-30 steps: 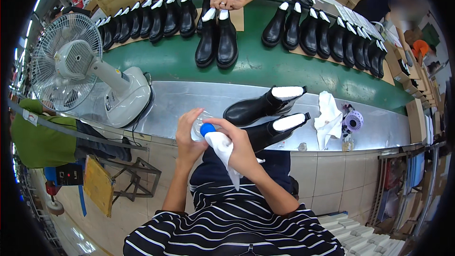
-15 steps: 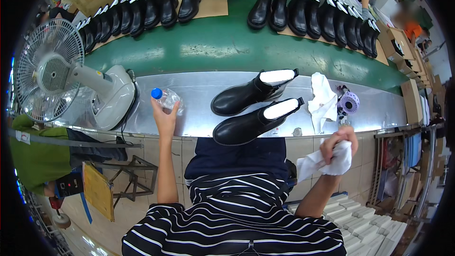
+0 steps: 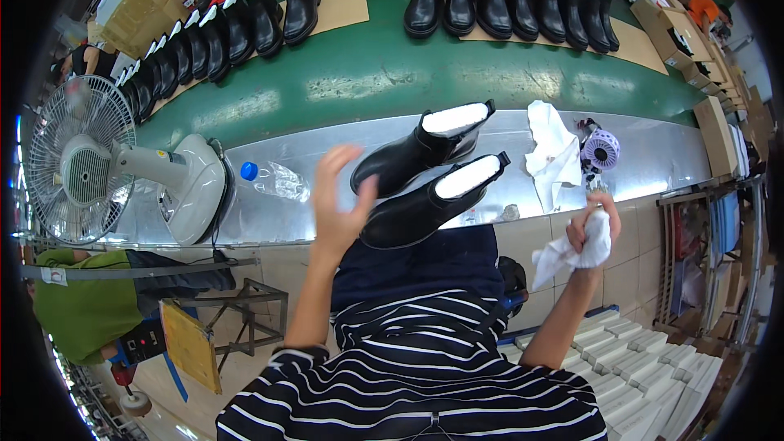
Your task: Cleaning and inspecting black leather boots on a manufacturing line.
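Note:
Two black ankle boots (image 3: 408, 216) with white stuffing in their shafts lie side by side on the metal bench (image 3: 327, 143), toes to the left. My left hand (image 3: 339, 204) is just left of the boots' toes, fingers spread and slightly blurred, holding nothing. Left of that hand a clear plastic bottle (image 3: 282, 180) with a blue cap lies on its side. My right hand (image 3: 594, 233), off the bench's front edge, is closed round a crumpled white cloth (image 3: 596, 245). Another white cloth (image 3: 551, 147) is spread on the bench right of the boots, beside a small purple fan (image 3: 601, 149).
A large grey fan (image 3: 90, 167) stands at the bench's left end. Behind runs a green conveyor belt (image 3: 343, 82) with rows of black boots (image 3: 490, 4) on cardboard. Stacked white pieces (image 3: 645, 367) are at lower right; a person in green (image 3: 86, 306) is at lower left.
My left hand has let go of the bottle, which now lies flat, and has moved right toward the boots. The right hand keeps the cloth. The belt's right-hand boots appear shifted left.

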The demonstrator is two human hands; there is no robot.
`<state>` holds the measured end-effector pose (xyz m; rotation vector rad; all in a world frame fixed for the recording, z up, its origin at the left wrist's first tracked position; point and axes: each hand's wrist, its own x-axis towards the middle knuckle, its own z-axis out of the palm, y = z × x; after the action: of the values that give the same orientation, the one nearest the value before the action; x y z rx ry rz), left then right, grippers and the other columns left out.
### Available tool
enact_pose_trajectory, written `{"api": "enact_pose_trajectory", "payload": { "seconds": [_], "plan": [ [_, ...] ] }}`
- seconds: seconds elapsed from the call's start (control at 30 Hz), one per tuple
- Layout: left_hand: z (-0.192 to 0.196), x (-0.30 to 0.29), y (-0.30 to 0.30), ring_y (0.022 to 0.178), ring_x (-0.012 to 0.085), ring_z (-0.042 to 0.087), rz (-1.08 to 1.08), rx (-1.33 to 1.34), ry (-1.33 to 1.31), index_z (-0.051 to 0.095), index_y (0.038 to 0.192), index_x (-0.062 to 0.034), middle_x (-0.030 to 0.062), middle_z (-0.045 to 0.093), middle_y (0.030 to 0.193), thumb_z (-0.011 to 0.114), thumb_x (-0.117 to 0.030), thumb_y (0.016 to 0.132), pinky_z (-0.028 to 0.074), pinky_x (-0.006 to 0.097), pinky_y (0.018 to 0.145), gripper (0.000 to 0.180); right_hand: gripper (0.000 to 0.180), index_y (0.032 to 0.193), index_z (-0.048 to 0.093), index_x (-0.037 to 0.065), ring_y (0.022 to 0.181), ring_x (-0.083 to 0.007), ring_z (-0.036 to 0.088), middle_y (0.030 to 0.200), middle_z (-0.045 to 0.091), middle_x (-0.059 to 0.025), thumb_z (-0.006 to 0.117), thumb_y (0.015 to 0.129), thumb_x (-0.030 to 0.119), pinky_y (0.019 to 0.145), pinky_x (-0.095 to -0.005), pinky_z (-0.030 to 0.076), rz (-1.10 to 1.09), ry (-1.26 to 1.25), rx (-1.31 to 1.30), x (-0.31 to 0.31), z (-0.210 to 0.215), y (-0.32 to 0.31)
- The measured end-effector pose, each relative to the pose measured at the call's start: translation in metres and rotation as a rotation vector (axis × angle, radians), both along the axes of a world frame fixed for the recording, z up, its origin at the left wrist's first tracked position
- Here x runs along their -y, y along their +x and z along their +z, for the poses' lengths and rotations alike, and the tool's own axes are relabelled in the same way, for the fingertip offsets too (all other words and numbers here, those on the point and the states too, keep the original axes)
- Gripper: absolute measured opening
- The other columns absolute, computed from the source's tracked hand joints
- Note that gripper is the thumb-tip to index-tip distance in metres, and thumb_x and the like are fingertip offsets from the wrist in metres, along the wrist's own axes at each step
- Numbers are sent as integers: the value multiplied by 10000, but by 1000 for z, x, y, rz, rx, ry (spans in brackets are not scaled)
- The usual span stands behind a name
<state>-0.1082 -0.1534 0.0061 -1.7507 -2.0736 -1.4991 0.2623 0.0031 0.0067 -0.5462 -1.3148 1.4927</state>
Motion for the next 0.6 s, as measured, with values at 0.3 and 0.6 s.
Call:
{"api": "enact_pose_trajectory", "payload": {
  "seconds": [0.3, 0.6],
  "plan": [
    [-27, -110, 12, 985, 369, 685, -248, 170, -225, 575, 1205, -50, 211, 697, 1034, 899, -244, 654, 532, 396, 861, 668, 403, 1137, 578, -8, 389, -23, 338, 500, 442, 35, 537, 998, 369, 387, -205, 193, -66, 113, 172, -11, 36, -52],
    [128, -53, 4, 1152, 351, 639, -315, -650, 306, 711, 1067, -144, 64, 711, 1164, 727, -122, 754, 464, 543, 1012, 314, 685, 1086, 586, -32, 360, -12, 337, 519, 498, -9, 563, 910, 629, 379, -178, 238, 495, -61, 253, 4, 97, -53]
  ]
}}
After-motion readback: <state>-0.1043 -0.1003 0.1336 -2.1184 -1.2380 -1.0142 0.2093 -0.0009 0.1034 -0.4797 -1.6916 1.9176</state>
